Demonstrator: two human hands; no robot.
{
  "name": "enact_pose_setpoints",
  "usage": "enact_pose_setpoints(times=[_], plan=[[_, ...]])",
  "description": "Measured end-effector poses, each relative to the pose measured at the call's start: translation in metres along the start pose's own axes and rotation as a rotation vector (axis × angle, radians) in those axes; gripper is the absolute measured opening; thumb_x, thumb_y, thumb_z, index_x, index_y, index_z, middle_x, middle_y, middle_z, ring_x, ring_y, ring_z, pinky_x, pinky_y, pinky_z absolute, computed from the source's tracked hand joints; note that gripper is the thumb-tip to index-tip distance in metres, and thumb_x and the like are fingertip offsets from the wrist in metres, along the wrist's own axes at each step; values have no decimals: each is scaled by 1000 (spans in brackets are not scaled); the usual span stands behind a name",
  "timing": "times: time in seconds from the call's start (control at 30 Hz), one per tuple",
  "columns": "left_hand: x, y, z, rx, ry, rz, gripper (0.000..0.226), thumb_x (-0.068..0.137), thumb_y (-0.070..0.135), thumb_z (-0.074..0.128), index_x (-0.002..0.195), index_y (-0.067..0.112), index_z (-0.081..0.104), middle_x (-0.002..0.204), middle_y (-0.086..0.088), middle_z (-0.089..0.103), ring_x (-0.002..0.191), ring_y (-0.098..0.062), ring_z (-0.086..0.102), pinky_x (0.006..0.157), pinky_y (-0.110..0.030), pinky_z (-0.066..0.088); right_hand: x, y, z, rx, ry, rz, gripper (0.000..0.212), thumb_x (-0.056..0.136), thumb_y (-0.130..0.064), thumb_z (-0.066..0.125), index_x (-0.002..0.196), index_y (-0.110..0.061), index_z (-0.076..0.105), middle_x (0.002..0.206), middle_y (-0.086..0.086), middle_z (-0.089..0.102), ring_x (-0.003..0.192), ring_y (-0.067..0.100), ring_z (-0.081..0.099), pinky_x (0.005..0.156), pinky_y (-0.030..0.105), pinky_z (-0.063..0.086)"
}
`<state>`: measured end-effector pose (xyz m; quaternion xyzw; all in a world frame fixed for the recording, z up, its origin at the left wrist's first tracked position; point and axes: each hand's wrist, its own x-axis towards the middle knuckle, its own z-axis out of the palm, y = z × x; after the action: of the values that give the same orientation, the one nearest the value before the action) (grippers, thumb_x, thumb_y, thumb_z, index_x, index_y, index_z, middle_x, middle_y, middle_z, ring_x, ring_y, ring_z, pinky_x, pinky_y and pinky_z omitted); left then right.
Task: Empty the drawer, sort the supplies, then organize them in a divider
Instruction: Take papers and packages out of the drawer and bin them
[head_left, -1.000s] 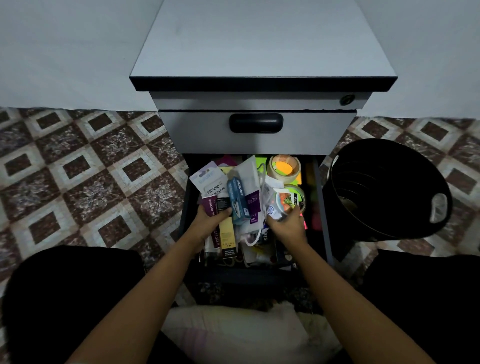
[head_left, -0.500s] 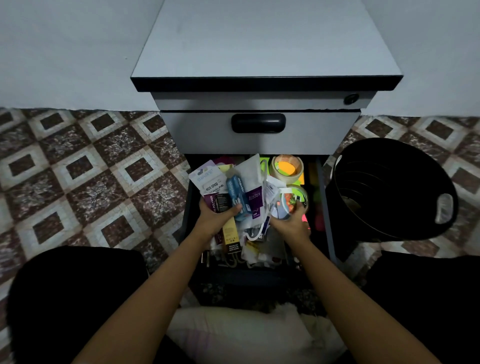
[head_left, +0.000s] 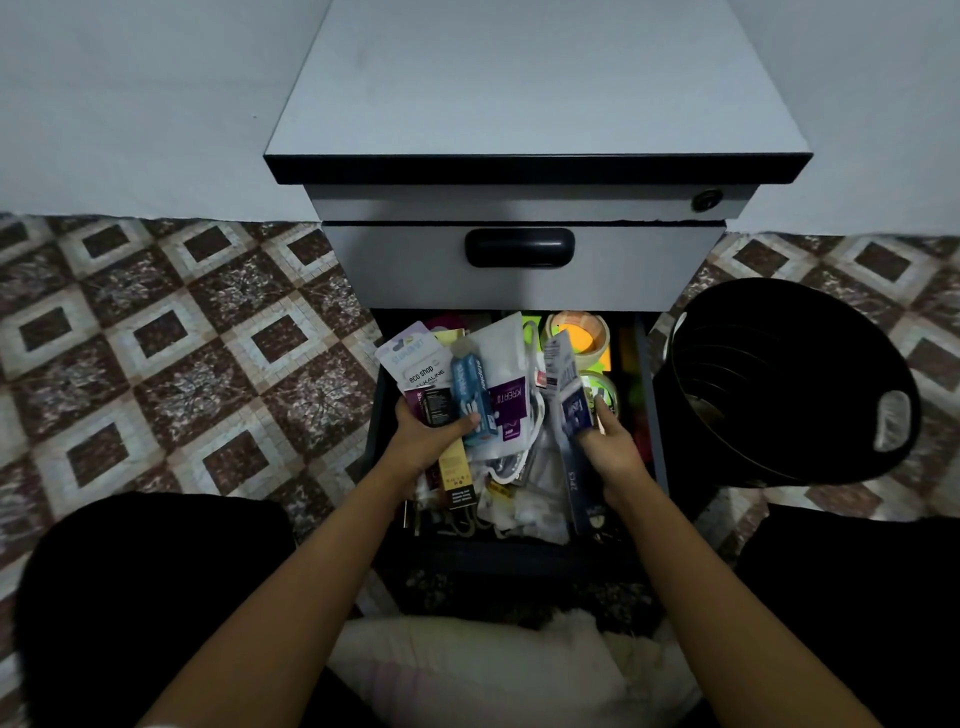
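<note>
I'm mid-emptying the drawer (head_left: 519, 553): left grip (head_left: 428, 431) clutches a fan of packets (head_left: 470, 382), right grip (head_left: 615, 452) pinches a blue pack (head_left: 571, 395). Next, I'd lift both clear.

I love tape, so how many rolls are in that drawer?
2: one roll at the drawer's back, another roll just nearer, by the right hand; clutter may hide more.

The light is dim and bluish. It falls softly from above onto the top of the cabinet (head_left: 535, 78), the brightest surface, without glare. Below the cabinet's closed front the open drawer (head_left: 519, 558) sits in shade; print on the packets (head_left: 498, 384) looks slightly soft, perhaps from blur. Right of the cabinet the bin (head_left: 753, 364) is near-featureless black. Left of it, the floor tiles (head_left: 171, 338) bow with wide-angle distortion.
</note>
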<state>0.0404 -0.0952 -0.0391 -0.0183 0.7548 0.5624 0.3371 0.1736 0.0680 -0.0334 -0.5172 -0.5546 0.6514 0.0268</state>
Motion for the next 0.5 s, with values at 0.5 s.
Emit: enact_pose_setpoints(times=[0.5], plan=[[0, -2, -3, 30, 21, -19, 102, 70, 23, 81, 146, 15, 13, 139, -7, 43, 125, -25, 46, 106, -45, 39, -48, -32, -4, -47, -34, -198, 56, 97, -54, 27, 143, -22, 36, 148, 3, 27, 135, 18, 26, 116, 41, 16]])
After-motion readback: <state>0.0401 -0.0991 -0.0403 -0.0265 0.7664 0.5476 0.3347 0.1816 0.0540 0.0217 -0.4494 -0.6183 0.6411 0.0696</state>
